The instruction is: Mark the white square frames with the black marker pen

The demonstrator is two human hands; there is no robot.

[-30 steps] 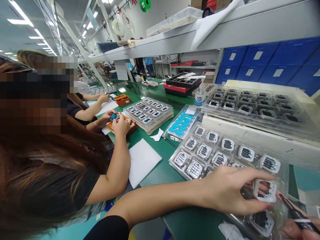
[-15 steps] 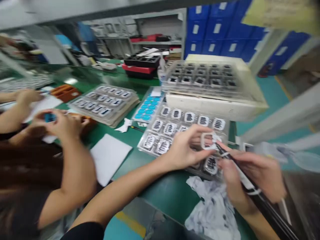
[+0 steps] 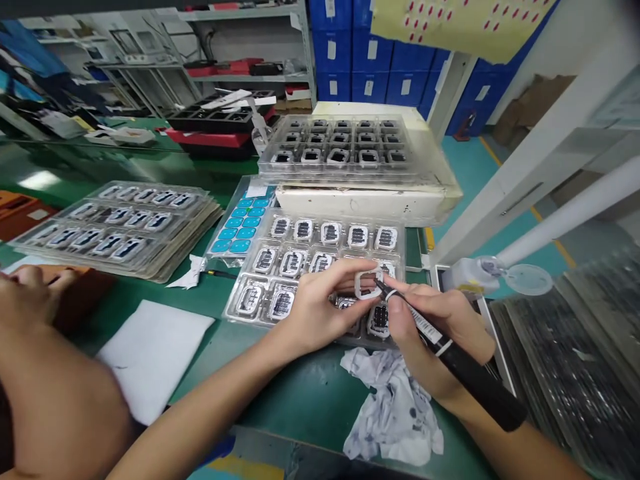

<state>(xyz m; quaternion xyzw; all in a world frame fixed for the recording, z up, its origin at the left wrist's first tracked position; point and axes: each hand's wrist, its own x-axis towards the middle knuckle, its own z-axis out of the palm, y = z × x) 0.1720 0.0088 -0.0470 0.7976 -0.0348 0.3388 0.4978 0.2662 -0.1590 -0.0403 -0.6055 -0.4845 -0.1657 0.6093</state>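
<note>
Fingers of the left hand (image 3: 320, 310) pinch a white frame (image 3: 369, 284) just above the clear tray (image 3: 260, 293); the right hand (image 3: 440, 333) grips a black pen (image 3: 450, 350), tip touching it. Too hard a push could knock the frame loose.

A long workbench with a glossy green top (image 3: 150, 170) runs away to the left and mirrors pale ceiling light in a soft patch near its far left end. Behind it stand grey metal shelving racks (image 3: 210, 40) and a wall of stacked blue plastic storage bins with white labels (image 3: 385, 47). To the right, the floor is painted teal with a yellow line (image 3: 540, 217) across it. A slanting white metal frame post (image 3: 530, 167) crosses the right side, and brown cardboard (image 3: 537, 100) leans against the white wall beyond.
</note>
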